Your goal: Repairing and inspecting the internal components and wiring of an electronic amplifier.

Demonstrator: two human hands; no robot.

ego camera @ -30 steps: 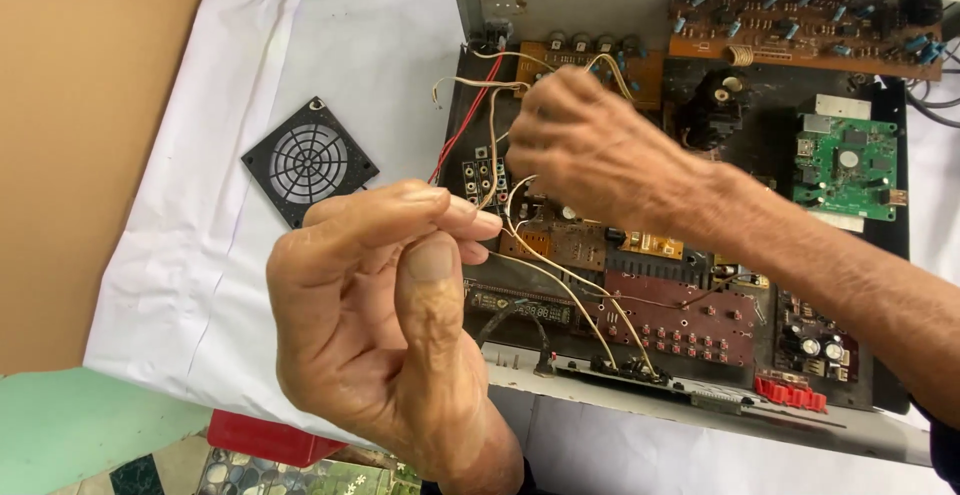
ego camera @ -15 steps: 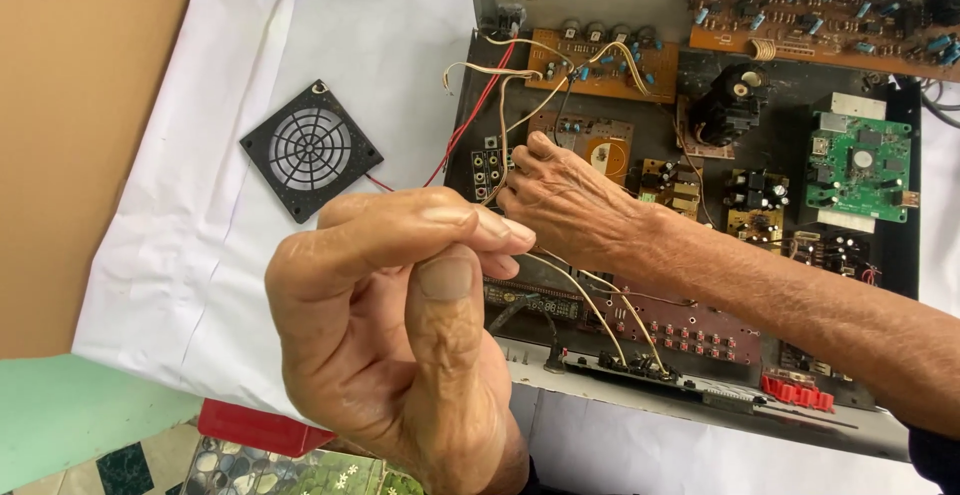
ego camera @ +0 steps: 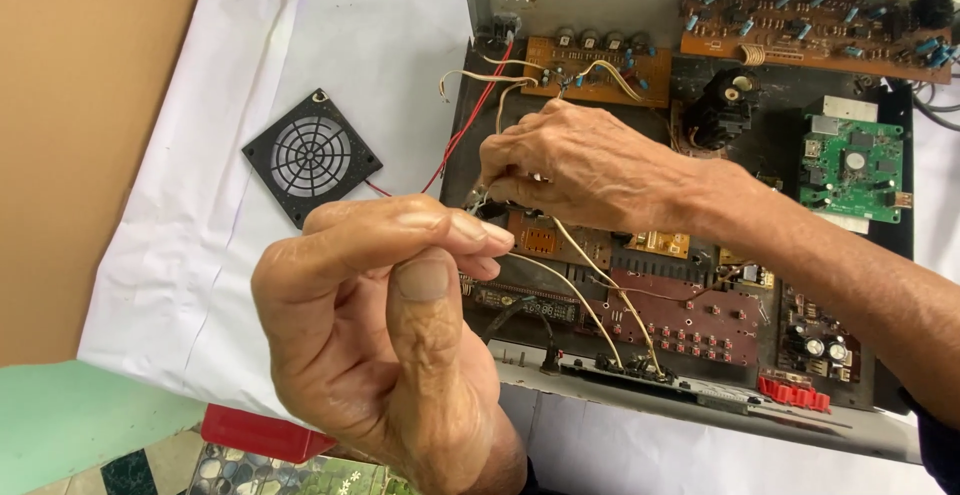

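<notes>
The left hand (ego camera: 390, 335) is raised close to the camera, its thumb and forefinger pinched shut on the end of a thin pale wire (ego camera: 575, 290) that runs down to the front edge of the opened amplifier (ego camera: 690, 205). The right hand (ego camera: 575, 165) has come down from the rear circuit board, where it was a second ago, and now rests lower over the middle of the chassis, its fingers curled and closed on what looks like a small metal tip and the upper run of the same pale wires; exactly what it grips is partly hidden under the knuckles. That shift suggests the work has moved from the back connections to the wire stretched between the two hands. A red wire (ego camera: 470, 135) leads from the rear left corner out over the white cloth (ego camera: 250, 75) that covers the tabletop. On the cloth, well apart from both hands, lies a square black fan grille (ego camera: 312, 158). Inside the case a green circuit board (ego camera: 853, 168) sits on the right, and a row of red buttons (ego camera: 795, 393) lines the front edge. A red box (ego camera: 262, 433) shows below the cloth.
</notes>
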